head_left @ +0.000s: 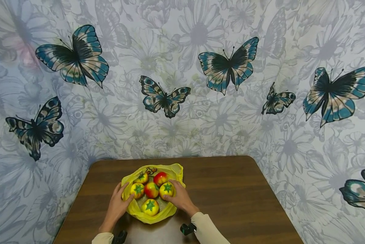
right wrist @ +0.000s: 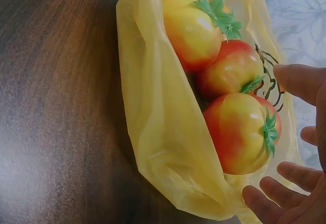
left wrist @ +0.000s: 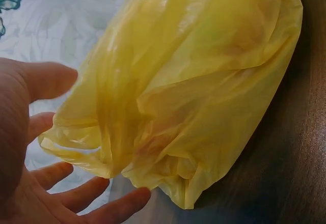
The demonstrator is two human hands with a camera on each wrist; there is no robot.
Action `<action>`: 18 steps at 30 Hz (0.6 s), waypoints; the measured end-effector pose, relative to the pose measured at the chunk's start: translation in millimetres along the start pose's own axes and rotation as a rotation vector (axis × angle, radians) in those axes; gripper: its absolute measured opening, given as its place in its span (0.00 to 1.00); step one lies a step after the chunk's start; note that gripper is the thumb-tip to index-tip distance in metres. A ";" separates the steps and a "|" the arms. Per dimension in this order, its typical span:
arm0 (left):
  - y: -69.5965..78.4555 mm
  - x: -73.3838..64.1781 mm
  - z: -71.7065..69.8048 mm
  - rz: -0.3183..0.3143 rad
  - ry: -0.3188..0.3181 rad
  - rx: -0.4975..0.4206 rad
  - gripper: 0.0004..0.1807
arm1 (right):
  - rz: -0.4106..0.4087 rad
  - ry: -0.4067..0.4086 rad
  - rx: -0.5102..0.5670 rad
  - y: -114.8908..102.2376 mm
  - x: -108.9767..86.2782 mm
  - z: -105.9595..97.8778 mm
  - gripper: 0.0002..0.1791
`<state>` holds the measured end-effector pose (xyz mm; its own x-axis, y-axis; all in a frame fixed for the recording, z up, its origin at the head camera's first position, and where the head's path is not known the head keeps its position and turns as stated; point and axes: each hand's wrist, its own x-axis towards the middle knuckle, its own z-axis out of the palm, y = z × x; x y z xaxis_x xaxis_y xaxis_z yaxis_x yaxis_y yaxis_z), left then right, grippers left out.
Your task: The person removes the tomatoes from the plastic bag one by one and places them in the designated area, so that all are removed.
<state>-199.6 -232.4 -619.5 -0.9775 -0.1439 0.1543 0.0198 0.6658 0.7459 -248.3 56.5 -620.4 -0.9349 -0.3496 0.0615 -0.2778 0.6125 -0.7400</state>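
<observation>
A yellow plastic bag (head_left: 153, 218) lies on the table with its mouth spread wide. Inside are several red-and-yellow tomatoes (head_left: 151, 190), most showing green star-shaped leaves on top. At the bag's left side is my left hand (head_left: 116, 203), its fingers spread apart; the left wrist view shows them beside the crumpled plastic (left wrist: 204, 112). My right hand (head_left: 180, 198) is at the bag's right side, thumb over the rim near a tomato (head_left: 166, 189). In the right wrist view its fingers stay loosely extended beside the tomatoes (right wrist: 239, 132), without curling round one.
The brown wooden table (head_left: 231, 196) extends to both sides of the bag. Behind it rises a wall (head_left: 124, 135) with pale flowers and teal butterflies (head_left: 231, 66). A dark printed pattern (head_left: 151, 170) shows on the bag's far inner side.
</observation>
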 end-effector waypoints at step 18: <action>-3.7 3.5 -4.0 -0.062 -0.074 -0.012 0.31 | 0.026 -0.025 0.032 9.8 4.8 8.6 0.40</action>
<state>-202.3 -238.3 -619.2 -0.9897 -0.1301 0.0595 -0.0395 0.6481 0.7605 -253.6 54.7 -633.1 -0.9355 -0.3524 0.0256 -0.2464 0.5988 -0.7621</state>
